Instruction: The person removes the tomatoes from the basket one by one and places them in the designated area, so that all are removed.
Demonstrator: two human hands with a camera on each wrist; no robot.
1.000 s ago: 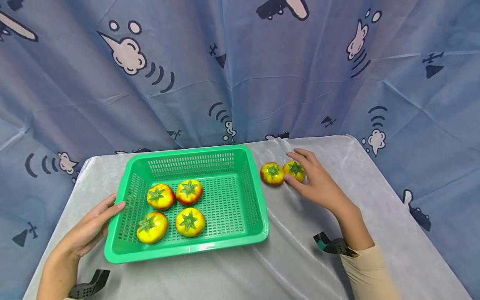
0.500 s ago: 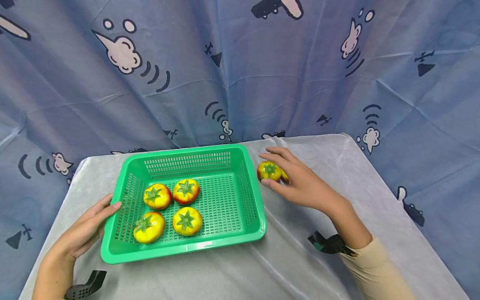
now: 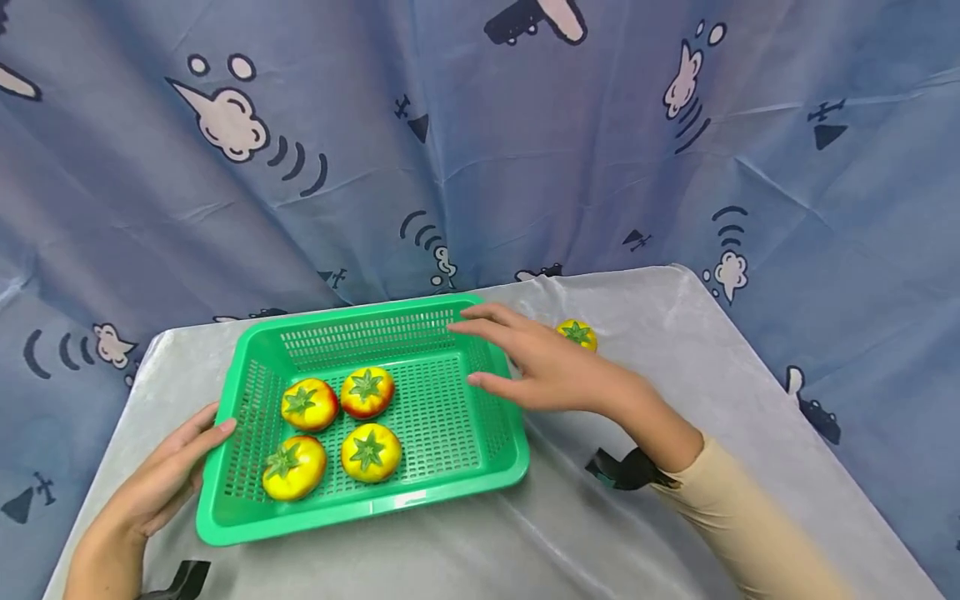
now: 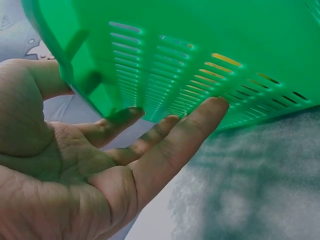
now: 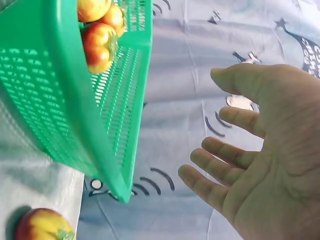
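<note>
My left hand (image 3: pixel 161 475) holds the left end of a green plastic basket (image 3: pixel 360 508), thumb over the rim and fingers against the outer wall, as the left wrist view shows. Inside the basket, toward its left half, lie several glossy yellow-red fruits (image 3: pixel 371 452) with green star-shaped leaf tops, resembling persimmons. Above the basket's right rim hovers my right hand (image 3: pixel 547 367), fingers spread and nothing in its palm in the right wrist view. Another such fruit (image 3: pixel 576 335) sits on the table just beyond that hand. The hand hides the spot left of this fruit.
A pale grey cloth covers the table (image 3: pixel 675 367). Behind it hangs a blue patterned curtain (image 3: pixel 480 167), close to the table's back edge. The basket's raised rim (image 5: pixel 85 100) lies beside the right hand.
My right hand has moved left from the two fruits on the table to over the basket's right rim. The left hand keeps its hold, and the view has shifted slightly.
</note>
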